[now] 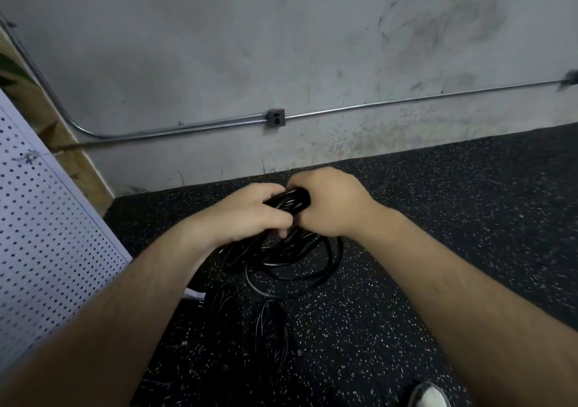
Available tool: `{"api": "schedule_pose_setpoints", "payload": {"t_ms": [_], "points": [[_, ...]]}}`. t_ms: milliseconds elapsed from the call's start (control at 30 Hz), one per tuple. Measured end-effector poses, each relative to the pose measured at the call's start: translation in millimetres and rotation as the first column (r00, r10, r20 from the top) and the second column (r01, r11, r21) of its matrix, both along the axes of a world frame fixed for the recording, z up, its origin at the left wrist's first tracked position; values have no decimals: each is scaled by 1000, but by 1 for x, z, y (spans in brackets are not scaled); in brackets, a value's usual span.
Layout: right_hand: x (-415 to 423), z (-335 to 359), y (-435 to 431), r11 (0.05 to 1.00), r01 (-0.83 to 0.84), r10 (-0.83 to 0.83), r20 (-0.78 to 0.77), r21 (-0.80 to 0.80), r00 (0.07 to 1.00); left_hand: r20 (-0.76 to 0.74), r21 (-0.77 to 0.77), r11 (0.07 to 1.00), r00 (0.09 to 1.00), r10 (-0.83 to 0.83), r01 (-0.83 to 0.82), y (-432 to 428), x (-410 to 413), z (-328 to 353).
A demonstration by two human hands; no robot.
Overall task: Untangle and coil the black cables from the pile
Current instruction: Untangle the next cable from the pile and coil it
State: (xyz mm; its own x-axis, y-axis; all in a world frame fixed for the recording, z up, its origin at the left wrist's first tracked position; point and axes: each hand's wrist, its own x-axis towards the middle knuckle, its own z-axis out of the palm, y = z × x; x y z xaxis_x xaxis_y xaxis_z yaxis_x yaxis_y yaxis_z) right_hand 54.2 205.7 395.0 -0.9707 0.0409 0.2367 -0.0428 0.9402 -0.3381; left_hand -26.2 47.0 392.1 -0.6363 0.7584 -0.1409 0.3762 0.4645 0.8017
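just above the loose pile (297,259) on the floor (438,219), the left hand (250,211) and right hand (328,202) each have a closed grip round one black cable bundle (289,202), likely pinning its loops so they can't spring apart; two coils (269,328) lie on the person's side of that pile

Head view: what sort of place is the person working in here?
Probably a workshop, storage or utility room. The scuffed bare concrete wall carries exposed metal conduit and a surface-mounted outlet box, the floor is speckled black rubber, and a white perforated panel stands at left.
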Motion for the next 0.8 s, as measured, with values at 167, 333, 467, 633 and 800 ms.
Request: {"api": "schedule_pose_setpoints", "payload": {"t_ms": [167, 333, 467, 633, 800], "points": [[2, 8, 12, 877, 142, -107, 102, -459, 989, -81, 3, 999, 996, 35, -35, -7, -10, -5], [7, 10, 21, 747, 215, -155, 150, -628, 976, -61, -36, 997, 996, 63, -66, -8, -7, -9], [7, 13, 32, 944, 217, -214, 41, -250, 976, -32, -9, 998, 997, 68, -68, -11, 0, -7], [2, 2, 15, 958, 262, -262, -20, 117, 965, -99, 100, 967, 965, 243, -233, -10, 3, -7], [-6, -8, 12, 939, 334, -330, 54, -79, 942, -165, 88, 959, 946, 280, -268, -4, 9, -11]]}}
